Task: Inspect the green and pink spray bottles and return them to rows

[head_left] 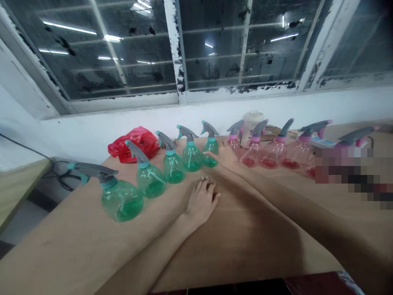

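My left hand (pixel 202 198) lies flat on the brown table (pixel 251 229), fingers stretched out, holding nothing. My right hand (pixel 223 156) reaches far forward and rests beside the farthest green spray bottle (pixel 210 150), fingers extended against it, not wrapped round it. Several green spray bottles with grey triggers run in a row from the near left (pixel 121 196) towards the back. Several pink spray bottles (pixel 273 149) continue the row to the right.
A red plastic bag (pixel 135 143) lies behind the green bottles by the white wall. A pale cup (pixel 252 123) and a small box stand behind the pink bottles. Dark windows (pixel 215 45) above. Another table edge and black cables lie at left. A blurred patch sits at right.
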`<state>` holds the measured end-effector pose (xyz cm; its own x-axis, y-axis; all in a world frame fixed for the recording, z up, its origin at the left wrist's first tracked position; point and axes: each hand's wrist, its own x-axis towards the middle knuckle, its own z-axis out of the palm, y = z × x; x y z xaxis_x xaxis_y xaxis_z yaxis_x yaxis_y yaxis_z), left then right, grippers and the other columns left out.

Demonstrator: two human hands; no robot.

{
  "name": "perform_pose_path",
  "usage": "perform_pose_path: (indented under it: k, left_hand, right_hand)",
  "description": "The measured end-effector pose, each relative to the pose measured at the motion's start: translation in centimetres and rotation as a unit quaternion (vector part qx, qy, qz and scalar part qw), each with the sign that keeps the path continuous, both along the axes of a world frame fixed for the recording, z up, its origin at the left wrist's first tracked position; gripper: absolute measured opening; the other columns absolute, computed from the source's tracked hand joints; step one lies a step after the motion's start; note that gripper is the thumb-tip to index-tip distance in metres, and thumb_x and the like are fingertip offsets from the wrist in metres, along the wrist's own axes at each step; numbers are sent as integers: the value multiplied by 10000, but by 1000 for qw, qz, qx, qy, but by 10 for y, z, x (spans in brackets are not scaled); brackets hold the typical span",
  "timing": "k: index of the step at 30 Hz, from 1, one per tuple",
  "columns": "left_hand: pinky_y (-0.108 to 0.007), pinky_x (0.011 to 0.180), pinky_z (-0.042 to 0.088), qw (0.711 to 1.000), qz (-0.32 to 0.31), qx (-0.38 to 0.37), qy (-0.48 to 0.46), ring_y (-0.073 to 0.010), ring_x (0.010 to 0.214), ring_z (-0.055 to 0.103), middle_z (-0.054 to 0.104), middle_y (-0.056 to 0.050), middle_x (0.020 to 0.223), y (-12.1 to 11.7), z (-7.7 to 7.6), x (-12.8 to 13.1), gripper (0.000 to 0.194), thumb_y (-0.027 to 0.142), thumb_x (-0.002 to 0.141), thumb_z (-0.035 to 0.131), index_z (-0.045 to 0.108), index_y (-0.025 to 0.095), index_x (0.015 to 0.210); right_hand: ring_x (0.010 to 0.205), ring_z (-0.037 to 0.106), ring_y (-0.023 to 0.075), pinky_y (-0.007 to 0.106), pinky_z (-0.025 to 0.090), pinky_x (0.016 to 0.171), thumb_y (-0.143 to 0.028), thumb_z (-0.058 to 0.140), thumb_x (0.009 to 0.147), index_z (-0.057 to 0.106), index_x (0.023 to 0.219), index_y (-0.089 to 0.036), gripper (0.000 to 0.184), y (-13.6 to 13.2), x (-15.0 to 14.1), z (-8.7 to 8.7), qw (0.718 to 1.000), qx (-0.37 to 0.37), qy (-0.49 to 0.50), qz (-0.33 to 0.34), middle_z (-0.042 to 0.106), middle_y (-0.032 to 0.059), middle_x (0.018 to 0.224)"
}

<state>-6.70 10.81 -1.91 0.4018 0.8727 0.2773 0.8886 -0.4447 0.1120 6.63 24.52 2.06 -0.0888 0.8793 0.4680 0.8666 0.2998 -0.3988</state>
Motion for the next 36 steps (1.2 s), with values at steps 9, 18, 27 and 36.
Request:
perform_pose_path:
  k: [9,18,27,36]
  left_hand:
    - [-450,1033,365,1000,-2,6,15,-300,1271,420,497,-171,1331,1,-2,-1,379,327,940,409,536,100,1216]
    - [-477,1020,385,1000,-5,11,7,-304,1277,418,498,-166,1335,3,-2,-3,377,344,941,395,533,116,1208]
    - [-494,1022,376,1000,-7,2,-6,-307,1269,426,501,-165,1330,3,-2,-2,375,351,941,385,531,127,1203]
    - [-467,1041,360,1000,-7,-1,-3,-293,1271,423,502,-161,1328,2,1,-2,370,334,940,396,526,119,1212]
  right_hand:
    - [1065,559,313,452,463,856,-610,500,810,537,1122,-167,544,-15,36,-16,991,84,105,10,585,157,1142]
    - [1107,521,311,421,453,865,-420,538,816,510,1125,-132,423,-9,69,-2,985,88,112,-97,542,183,1162]
    - [1042,600,361,425,470,825,-524,534,813,441,1249,-75,632,-5,48,11,986,-59,62,-143,564,234,1201]
    - [1016,622,334,410,484,794,-569,587,759,481,1217,-148,631,-19,61,22,987,-103,16,-120,645,170,1093]
